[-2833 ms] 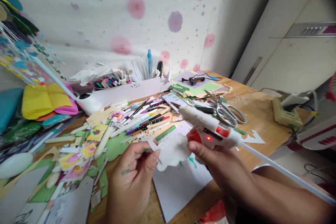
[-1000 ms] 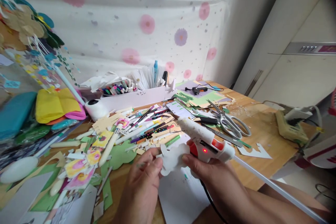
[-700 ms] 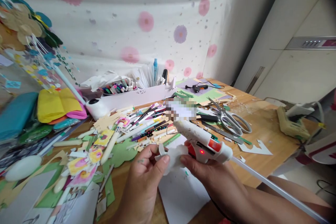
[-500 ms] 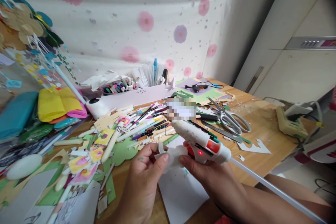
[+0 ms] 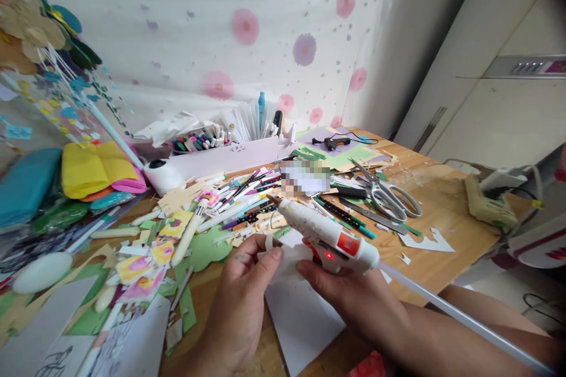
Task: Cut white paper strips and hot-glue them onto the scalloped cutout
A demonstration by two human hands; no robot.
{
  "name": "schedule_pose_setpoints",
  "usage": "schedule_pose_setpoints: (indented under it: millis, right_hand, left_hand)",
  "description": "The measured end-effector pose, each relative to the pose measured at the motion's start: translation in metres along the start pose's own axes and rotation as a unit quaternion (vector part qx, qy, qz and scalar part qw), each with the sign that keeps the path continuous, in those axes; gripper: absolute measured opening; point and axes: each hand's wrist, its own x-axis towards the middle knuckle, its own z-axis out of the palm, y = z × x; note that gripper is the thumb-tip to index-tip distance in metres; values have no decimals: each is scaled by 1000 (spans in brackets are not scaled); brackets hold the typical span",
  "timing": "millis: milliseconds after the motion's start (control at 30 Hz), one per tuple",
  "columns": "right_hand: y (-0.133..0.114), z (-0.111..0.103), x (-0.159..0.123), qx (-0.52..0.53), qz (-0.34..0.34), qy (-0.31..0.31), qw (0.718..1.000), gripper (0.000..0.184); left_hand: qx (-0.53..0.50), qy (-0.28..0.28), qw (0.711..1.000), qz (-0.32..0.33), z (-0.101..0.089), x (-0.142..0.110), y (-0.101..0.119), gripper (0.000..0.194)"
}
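My right hand (image 5: 354, 297) grips a white hot glue gun (image 5: 329, 238) with an orange panel and a lit red light. Its nozzle points up and left, above my left hand. From the gun's back end a long clear glue stick (image 5: 464, 312) slants down to the right. My left hand (image 5: 245, 288) pinches a small white paper piece (image 5: 283, 262) between thumb and fingers, just left of the gun. The piece blends into a white sheet (image 5: 305, 330) lying beneath both hands, so its full outline is unclear.
Pens and paper scraps (image 5: 252, 206) crowd the table centre. Scissors (image 5: 387, 197) lie right of them, with a second, black glue gun (image 5: 333, 142) behind. Painted paper flowers (image 5: 144, 271) lie left. A power strip (image 5: 490, 203) sits at the right edge, and a white pen box (image 5: 221, 159) at the back.
The glue gun and my right hand have shifted slightly left. The white paper piece, clearly spread between both hands earlier, now shows less. The view has tilted a little.
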Motion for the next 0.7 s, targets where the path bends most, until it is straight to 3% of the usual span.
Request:
schedule_pose_setpoints:
  millis: [133,300,367,467,533,600,700]
  right_hand:
    - [4,0,-1,16,7,-4,1000,20]
    - [7,-1,-2,94,60,-28,993,27]
    - [7,-4,-1,122,91,-34,988,29]
    - [7,-8,0,167,130,-12,977,28]
    - [7,-10,2,210,142,12,967,27]
    - [7,-13,3,247,153,31,956,28]
    - [4,-19,4,277,178,48,943,34]
  left_hand:
    - [-49,-31,998,-3,1,0,2,5]
    - [-101,-58,993,36,1,1,11,23]
    - [-98,-12,993,70,-4,5,15,23]
    - [-50,120,985,112,-17,16,21,20]
    - [-14,164,980,108,-26,24,23,17]
    - [26,160,980,116,-33,30,25,17]
    - [104,101,978,152,-36,31,24,23]
